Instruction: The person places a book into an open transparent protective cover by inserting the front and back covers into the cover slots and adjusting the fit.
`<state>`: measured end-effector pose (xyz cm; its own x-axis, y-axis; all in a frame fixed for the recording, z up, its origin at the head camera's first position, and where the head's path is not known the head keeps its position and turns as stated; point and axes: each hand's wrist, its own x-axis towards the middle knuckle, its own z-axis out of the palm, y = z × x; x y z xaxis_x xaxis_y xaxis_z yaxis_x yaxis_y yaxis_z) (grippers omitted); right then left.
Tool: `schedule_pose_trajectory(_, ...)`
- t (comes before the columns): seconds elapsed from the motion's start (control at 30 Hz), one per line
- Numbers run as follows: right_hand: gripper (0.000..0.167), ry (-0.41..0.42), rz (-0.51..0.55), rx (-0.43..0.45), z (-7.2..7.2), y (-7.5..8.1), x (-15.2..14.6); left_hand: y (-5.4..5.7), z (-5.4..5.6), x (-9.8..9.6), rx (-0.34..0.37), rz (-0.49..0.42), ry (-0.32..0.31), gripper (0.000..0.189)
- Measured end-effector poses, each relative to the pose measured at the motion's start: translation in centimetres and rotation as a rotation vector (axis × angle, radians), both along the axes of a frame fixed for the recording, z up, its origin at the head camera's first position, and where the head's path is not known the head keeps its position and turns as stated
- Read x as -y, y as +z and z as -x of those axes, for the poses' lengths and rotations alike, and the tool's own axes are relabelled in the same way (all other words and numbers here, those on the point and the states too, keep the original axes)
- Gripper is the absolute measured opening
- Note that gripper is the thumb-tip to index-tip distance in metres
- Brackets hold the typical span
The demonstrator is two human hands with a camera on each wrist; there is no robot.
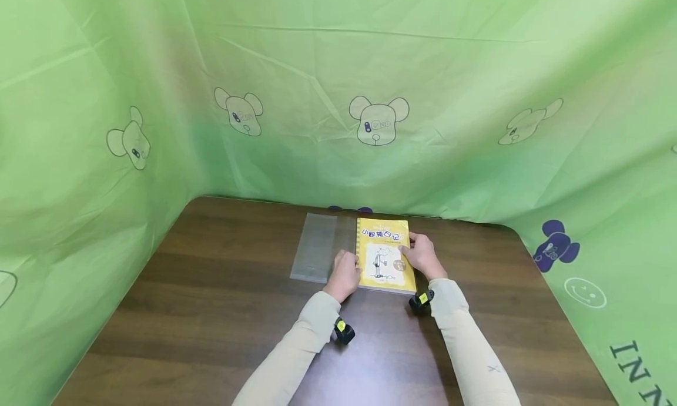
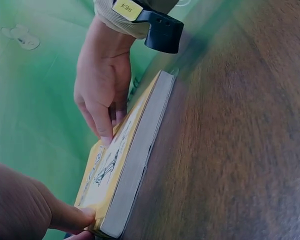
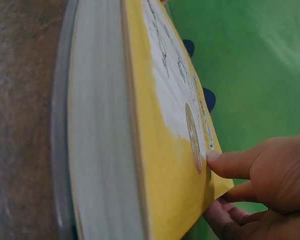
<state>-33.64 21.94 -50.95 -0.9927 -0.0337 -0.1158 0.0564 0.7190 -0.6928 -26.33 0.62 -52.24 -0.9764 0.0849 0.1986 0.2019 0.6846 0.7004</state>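
Observation:
A thick yellow paperback book [image 1: 386, 256], with a cartoon figure on its cover, lies face up on the table. At its left, spine side, my left hand [image 1: 345, 275] grips the edge; in the left wrist view the thumb [image 2: 82, 217] presses the cover's corner. My right hand [image 1: 421, 255] holds the opposite edge, thumb on top and the other fingers at the side, as the right wrist view shows. A clear plastic book cover [image 1: 315, 247] spreads flat to the left of the book, and a transparent rim [image 3: 62, 150] shows beneath the pages.
The brown wooden table [image 1: 211, 312] runs back to a green cloth [image 1: 296, 100] printed with bear heads, which hangs behind it and at both sides. Black wrist cameras [image 1: 344, 331] sit on both cuffs, close above the tabletop.

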Motion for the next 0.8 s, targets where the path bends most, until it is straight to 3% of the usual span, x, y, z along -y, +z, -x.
schedule_pose_trajectory(0.3,0.053,0.022,-0.064,-0.035,0.1,0.0,0.1,1.2,0.1,-0.6,-0.045,0.170,-0.020,0.009)
schedule_pose_trajectory(0.4,0.058,0.026,-0.088,-0.040,0.2,-0.1,0.1,1.7,0.4,-0.6,-0.050,0.215,-0.039,0.019)
schedule_pose_trajectory(0.6,0.060,0.032,-0.079,-0.111,0.0,-0.1,0.1,2.4,1.6,1.0,0.015,0.148,-0.075,0.049)
schedule_pose_trajectory(0.8,0.061,0.033,-0.045,-0.196,-0.6,0.0,-0.2,2.7,2.7,4.0,0.052,0.141,-0.078,0.052)
